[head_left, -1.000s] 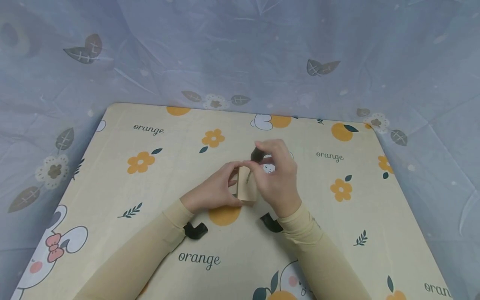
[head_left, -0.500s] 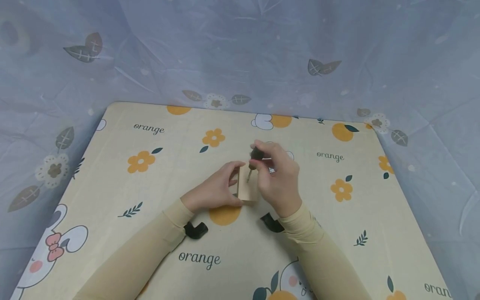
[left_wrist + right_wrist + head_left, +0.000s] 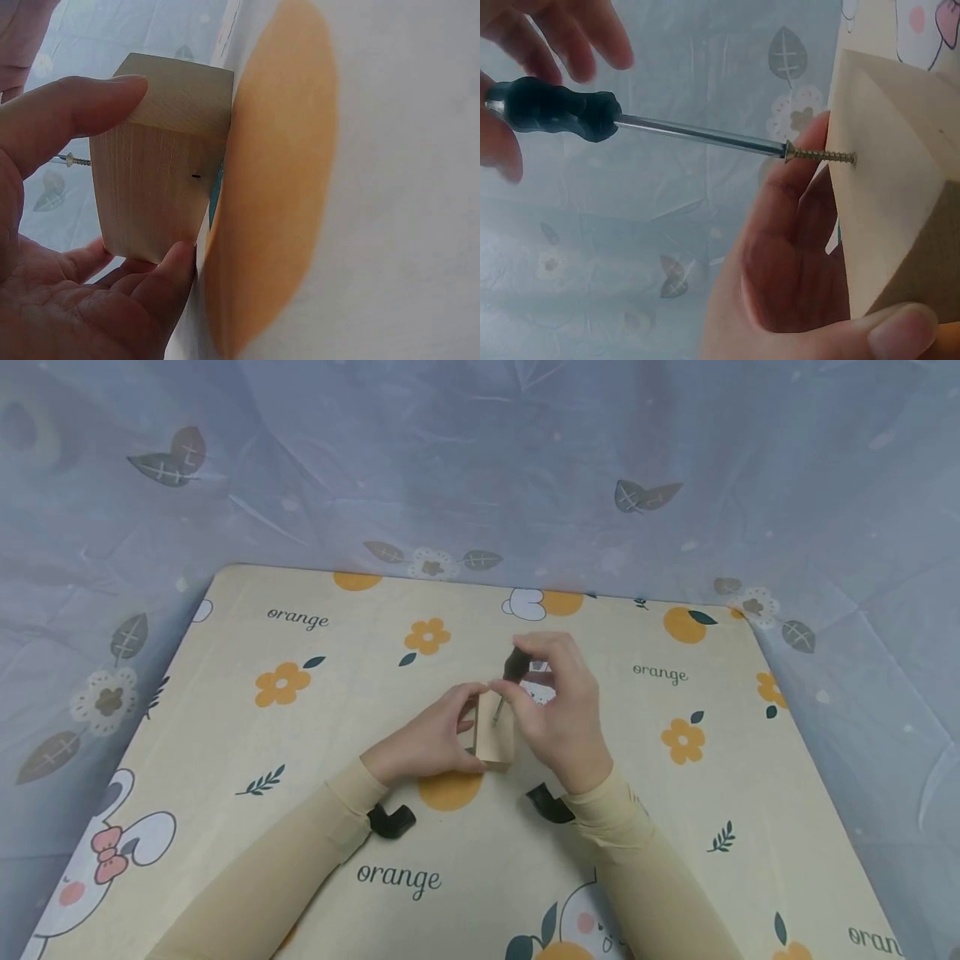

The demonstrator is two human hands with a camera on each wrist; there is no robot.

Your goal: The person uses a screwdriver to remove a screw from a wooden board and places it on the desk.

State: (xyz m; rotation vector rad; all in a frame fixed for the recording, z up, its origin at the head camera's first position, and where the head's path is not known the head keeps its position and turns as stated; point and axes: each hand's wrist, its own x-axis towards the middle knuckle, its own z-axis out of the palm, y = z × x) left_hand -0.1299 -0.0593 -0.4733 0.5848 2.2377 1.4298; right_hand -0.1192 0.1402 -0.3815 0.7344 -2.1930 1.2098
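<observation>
A pale wooden block [image 3: 492, 739] stands on the tabletop, my left hand [image 3: 431, 735] gripping it with the thumb and fingers on opposite sides. In the right wrist view a brass-coloured screw [image 3: 821, 155] meets the block's upper face at its tip, most of its thread showing. Seated on the screw head is the shaft of a screwdriver [image 3: 697, 135] with a dark handle. My right hand [image 3: 562, 710] holds that handle around its rear end, some fingers loosened from it. In the left wrist view a small dark slot marks one side of the block [image 3: 161, 187].
Black curved pieces [image 3: 392, 821] show at both wrists. The table [image 3: 337, 718] wears a cream cover printed with oranges, flowers and rabbits. A bluish patterned curtain [image 3: 480, 468] hangs behind and along the sides.
My right fingers shift on the screwdriver handle, and that hand now sits slightly farther right and higher. The left hand and block stay in place.
</observation>
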